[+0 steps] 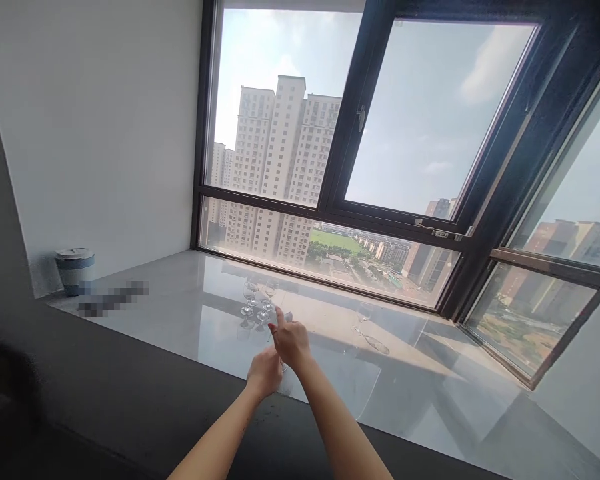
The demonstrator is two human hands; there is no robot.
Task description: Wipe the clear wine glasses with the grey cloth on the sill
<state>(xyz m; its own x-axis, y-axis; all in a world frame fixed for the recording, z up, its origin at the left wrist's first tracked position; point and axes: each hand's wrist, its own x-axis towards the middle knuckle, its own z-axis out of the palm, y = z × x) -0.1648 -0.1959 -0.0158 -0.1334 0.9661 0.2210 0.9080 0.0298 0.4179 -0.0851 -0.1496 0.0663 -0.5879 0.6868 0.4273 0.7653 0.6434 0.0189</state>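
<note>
My left hand [264,373] is closed low over the front of the pale stone window sill [180,313], fingers curled round what looks like the thin stem of a clear wine glass [283,366]. My right hand [291,341] sits just above it, closed over the glass's upper part with the index finger sticking up. The bowl is mostly hidden by the fingers. Two more wine glasses [249,297] [269,295] stand upright close together just beyond my hands. Another wine glass [363,317] stands further right.
A blue and white lidded cup [74,270] stands at the sill's far left by the white wall. A blurred dark patch [113,298] lies near it. Large dark-framed windows [330,200] run along the back and right. A dark ledge [130,393] borders the sill in front.
</note>
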